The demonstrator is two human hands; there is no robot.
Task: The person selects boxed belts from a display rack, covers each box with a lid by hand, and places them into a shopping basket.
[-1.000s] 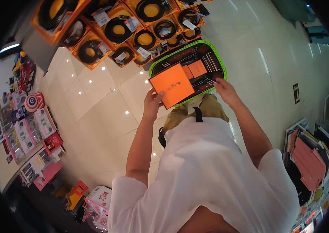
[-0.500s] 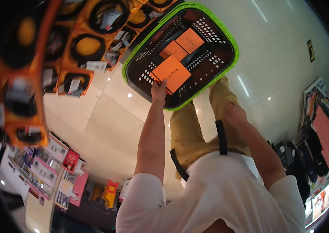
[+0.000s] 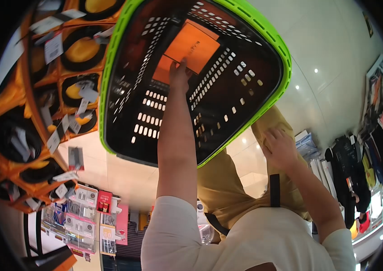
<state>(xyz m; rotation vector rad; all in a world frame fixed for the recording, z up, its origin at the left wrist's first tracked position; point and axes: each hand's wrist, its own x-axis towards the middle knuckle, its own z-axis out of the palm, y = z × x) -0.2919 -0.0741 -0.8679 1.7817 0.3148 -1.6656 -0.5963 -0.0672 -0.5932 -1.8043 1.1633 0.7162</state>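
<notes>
Deep inside a black shopping basket with a bright green rim [image 3: 286, 67], my left hand [image 3: 179, 76] grips the near edge of a flat orange box [image 3: 195, 47] with dark lettering. That box lies over other orange boxes; one [image 3: 162, 68] shows at its lower left and partly under my hand. How far the boxes touch each other is hard to tell. My right hand [image 3: 280, 145] is empty and rests on the thigh of the tan trousers [image 3: 232, 180], fingers loosely apart.
At the left, close to the basket, an orange display rack [image 3: 42, 140] holds round black items with white tags [image 3: 53, 47]. Packaged goods [image 3: 80, 221] fill shelves at the lower left. Clothes [image 3: 367, 158] hang at the right. Pale floor tiles [image 3: 327, 86] lie below.
My left hand has lowered the orange box further into the basket, onto the other boxes. The basket appears larger and nearer. My right hand stays on the thigh, its fingers now more spread.
</notes>
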